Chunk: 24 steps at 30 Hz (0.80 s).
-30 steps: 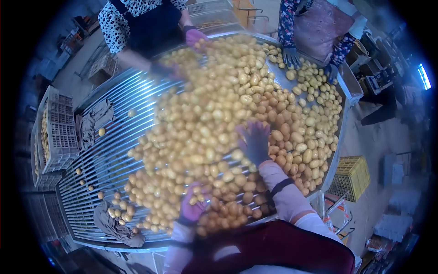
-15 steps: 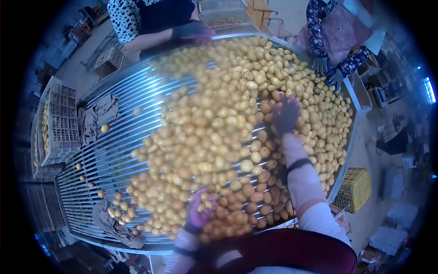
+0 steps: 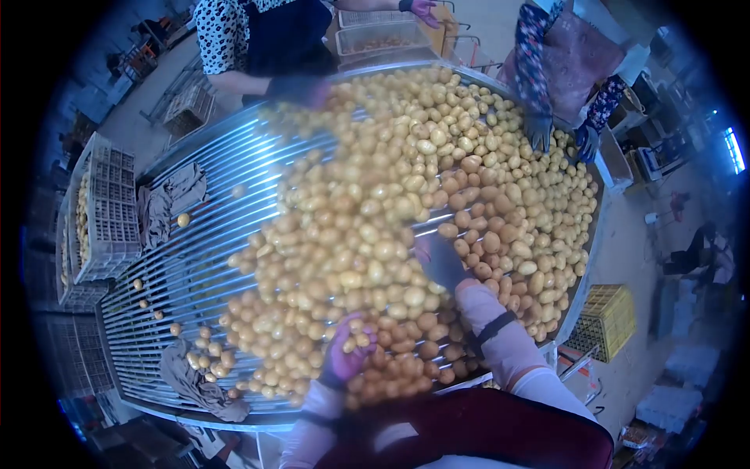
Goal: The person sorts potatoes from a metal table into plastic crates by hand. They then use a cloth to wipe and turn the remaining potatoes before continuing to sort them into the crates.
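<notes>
Round yellow-brown potatoes point(image 3: 367, 234) lie heaped across a sorting table of metal bars point(image 3: 226, 176). My left hand point(image 3: 344, 361), in a pink-purple glove, is low in the middle at the near side of the heap. Its fingers curl around a few small potatoes point(image 3: 358, 336). My right hand point(image 3: 441, 262), gloved in grey and purple, reaches into the heap's middle. It lies flat against the potatoes with fingers stretched and partly blurred, and I see nothing gripped in it. Beside it, some bare metal point(image 3: 433, 223) shows among larger brown potatoes point(image 3: 484, 227).
Across the table one co-worker's gloved hand point(image 3: 301, 90) touches the heap; another co-worker's gloved hands point(image 3: 539, 131) are at the far right. Grey cloths point(image 3: 176, 191) lie on the bars. Potato crates point(image 3: 109, 207) stand left, a yellow crate point(image 3: 605, 320) right.
My right hand has moved toward me and leftward through the potatoes, shifting some of them. My left hand stays nearly in place. The far co-worker's hand has moved left.
</notes>
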Each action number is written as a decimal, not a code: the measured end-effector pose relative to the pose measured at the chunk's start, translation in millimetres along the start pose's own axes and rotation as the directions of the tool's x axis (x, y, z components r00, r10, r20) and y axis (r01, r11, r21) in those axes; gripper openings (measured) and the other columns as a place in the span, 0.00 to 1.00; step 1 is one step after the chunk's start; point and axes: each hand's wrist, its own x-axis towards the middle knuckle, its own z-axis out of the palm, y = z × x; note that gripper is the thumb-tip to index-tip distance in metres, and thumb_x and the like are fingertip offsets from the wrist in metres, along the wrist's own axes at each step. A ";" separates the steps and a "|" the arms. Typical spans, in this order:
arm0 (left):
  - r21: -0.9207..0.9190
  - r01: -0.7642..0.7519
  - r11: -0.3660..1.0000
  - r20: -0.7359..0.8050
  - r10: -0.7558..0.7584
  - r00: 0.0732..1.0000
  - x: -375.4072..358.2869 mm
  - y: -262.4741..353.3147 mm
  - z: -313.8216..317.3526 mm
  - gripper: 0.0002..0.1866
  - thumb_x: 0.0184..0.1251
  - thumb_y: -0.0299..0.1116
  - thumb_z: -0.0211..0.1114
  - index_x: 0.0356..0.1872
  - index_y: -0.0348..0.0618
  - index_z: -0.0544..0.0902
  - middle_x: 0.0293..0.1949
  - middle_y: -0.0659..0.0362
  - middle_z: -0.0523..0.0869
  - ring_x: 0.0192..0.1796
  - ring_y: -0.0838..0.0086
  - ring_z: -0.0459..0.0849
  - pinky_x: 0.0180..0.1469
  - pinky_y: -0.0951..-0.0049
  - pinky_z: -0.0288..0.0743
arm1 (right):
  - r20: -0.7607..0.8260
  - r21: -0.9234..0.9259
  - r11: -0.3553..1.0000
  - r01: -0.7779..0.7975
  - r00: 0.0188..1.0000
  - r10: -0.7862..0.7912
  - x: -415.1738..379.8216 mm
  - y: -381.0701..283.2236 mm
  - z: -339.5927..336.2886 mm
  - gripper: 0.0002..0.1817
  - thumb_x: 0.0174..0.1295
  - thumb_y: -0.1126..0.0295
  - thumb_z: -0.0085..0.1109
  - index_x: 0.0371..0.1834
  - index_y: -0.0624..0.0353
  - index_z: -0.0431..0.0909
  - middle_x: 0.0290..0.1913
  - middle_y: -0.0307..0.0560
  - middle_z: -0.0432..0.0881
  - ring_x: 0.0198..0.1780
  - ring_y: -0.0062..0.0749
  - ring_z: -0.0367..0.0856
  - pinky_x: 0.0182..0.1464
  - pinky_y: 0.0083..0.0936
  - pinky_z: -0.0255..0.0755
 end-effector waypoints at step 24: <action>0.630 -0.333 0.701 0.240 0.232 0.943 -0.2 -6.0 -11.2 0.23 0.83 0.40 0.49 0.70 0.39 0.66 0.51 0.51 0.81 0.53 0.61 0.84 0.54 0.61 0.83 | 0.628 -0.304 0.953 -0.005 0.750 0.205 52.4 -60.2 -4.6 0.18 0.70 0.57 0.51 0.53 0.55 0.82 0.54 0.52 0.86 0.54 0.45 0.85 0.55 0.43 0.76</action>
